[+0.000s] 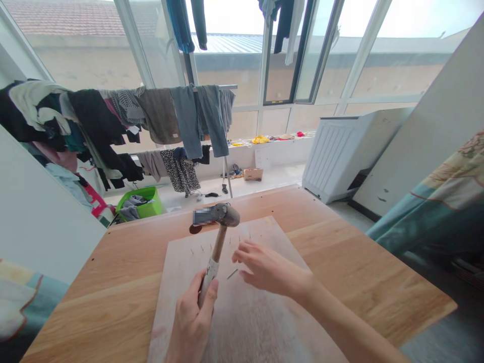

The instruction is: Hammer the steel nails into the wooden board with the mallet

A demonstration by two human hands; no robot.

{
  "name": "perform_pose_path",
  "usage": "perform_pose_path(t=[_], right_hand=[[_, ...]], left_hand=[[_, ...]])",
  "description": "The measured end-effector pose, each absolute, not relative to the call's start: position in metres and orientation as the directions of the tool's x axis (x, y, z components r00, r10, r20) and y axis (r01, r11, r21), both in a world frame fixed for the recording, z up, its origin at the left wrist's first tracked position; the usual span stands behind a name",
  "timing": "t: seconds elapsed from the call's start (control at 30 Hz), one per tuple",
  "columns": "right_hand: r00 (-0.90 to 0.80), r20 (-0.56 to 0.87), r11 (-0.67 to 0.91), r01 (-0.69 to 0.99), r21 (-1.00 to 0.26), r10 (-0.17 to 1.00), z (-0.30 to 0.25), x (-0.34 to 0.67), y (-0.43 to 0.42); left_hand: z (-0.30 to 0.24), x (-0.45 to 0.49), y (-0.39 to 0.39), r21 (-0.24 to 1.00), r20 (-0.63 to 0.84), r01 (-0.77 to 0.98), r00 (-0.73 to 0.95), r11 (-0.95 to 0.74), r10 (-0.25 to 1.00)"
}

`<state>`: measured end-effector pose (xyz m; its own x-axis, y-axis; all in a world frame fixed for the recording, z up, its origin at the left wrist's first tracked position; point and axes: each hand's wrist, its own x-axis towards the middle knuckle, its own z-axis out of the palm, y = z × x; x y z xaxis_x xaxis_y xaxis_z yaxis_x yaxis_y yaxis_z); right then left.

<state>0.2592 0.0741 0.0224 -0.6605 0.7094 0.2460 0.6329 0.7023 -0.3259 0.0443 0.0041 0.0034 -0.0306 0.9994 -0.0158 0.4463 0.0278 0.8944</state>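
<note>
My left hand point(194, 307) is wrapped round the pale-wrapped lower handle of a hammer point(218, 244). The hammer stands nearly upright, its grey head point(226, 215) raised at the top. My right hand point(260, 264) hovers over the pale wooden board point(181, 292), thumb and fingers apart and nothing visible between them. Close to its thumb, a loose nail point(232, 274) lies on the board. Several thin nails point(239, 238) stand in a row across the board's far part, some of them leaning. The hammer hides part of that row.
Under the board is a wooden table point(351, 252). A dark, blurred-out flat object point(202, 217) and a dark round piece point(195, 229) lie behind the board. Beyond are a laden clothes rack point(159, 116), a green basket point(155, 201) and a white washing machine point(333, 151). Curtains point(434, 201) hang at right.
</note>
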Motion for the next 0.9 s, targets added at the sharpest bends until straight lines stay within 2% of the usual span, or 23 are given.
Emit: perform_pose_path(t=[0.07,0.13,0.27,0.33,0.4,0.5,0.57,0.7,0.9], right_hand=[[-0.768,0.200,0.793,0.599,-0.114,0.609,0.025,0.239,0.064],[-0.801,0.159,0.810,0.586,0.008,0.577,0.026,0.223,0.061],[-0.804,0.068,0.802,0.594,0.056,0.591,0.031,0.209,0.064],[-0.796,0.018,0.795,0.606,0.033,0.605,0.034,0.211,0.066],[-0.782,0.017,0.782,0.622,-0.047,0.623,0.038,0.222,0.070],[-0.675,0.152,0.684,0.662,-0.308,0.722,0.040,0.254,0.085],[-0.478,0.252,0.536,0.680,-0.500,0.842,0.035,0.282,0.100],[-0.283,0.270,0.387,0.761,-0.521,0.920,0.017,0.325,0.122],[-0.293,0.261,0.385,0.803,-0.455,0.920,0.010,0.338,0.122]], left_hand=[[0.002,0.044,0.005,0.897,-0.035,0.440,-0.033,0.046,0.999],[0.001,0.043,0.006,0.900,-0.057,0.432,-0.026,0.063,0.998],[-0.001,0.042,0.007,0.910,-0.056,0.410,-0.021,0.059,0.998],[0.000,0.043,0.007,0.911,-0.039,0.410,-0.029,0.048,0.999],[0.000,0.043,0.007,0.909,-0.037,0.414,-0.033,0.047,0.999],[0.001,0.044,0.007,0.907,-0.053,0.416,-0.024,0.058,0.998],[0.001,0.045,0.007,0.911,-0.057,0.409,-0.015,0.058,0.998],[0.000,0.045,0.007,0.919,-0.048,0.391,-0.009,0.048,0.999],[0.001,0.044,0.007,0.915,-0.048,0.401,-0.003,0.045,0.999]])
